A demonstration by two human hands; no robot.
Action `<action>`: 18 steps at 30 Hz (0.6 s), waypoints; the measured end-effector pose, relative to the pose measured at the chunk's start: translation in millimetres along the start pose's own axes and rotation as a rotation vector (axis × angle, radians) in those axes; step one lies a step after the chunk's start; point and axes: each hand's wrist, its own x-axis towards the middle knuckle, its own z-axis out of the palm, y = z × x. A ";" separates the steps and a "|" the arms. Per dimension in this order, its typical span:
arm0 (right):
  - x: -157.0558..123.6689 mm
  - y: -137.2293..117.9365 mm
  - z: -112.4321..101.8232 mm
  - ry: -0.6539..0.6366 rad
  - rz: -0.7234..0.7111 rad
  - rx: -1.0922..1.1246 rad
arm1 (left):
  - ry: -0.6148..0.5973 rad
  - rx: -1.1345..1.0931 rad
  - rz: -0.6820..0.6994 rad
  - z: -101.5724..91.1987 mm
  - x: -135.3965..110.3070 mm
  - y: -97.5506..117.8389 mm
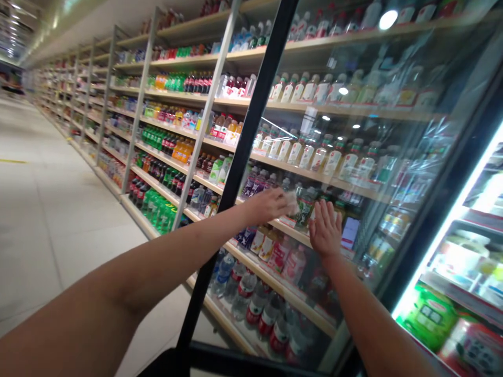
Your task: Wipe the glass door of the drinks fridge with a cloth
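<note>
My left hand (266,206) reaches across from the left, its fingers closed on a small whitish cloth or tissue (291,203) near the glass of the cooler door (314,131). My right hand (326,229) is raised beside it, palm toward the glass and fingers stretched out, holding nothing. Whether its palm touches the pane, I cannot tell. The door has a black frame (251,125) and stands swung open. Bottles on shelves show through the pane, mixed with reflections of lights.
Long wooden shelves (181,94) of bottled drinks run away to the left beyond the door. At the right, the lit cooler holds a green package (428,314) and a red package (473,343). Pale floor tiles (35,225) stretch along the aisle.
</note>
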 end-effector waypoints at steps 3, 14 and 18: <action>-4.0 0.3 -0.1 0.021 -0.012 0.018 | 0.107 0.072 -0.256 -7.6 28.6 -43.5; -5.2 1.4 -0.9 0.041 -0.017 0.047 | -0.014 -0.183 -0.178 23.3 -31.8 64.3; -4.9 1.2 -1.5 0.051 -0.030 0.036 | -0.107 -0.227 -0.049 27.3 -68.1 89.5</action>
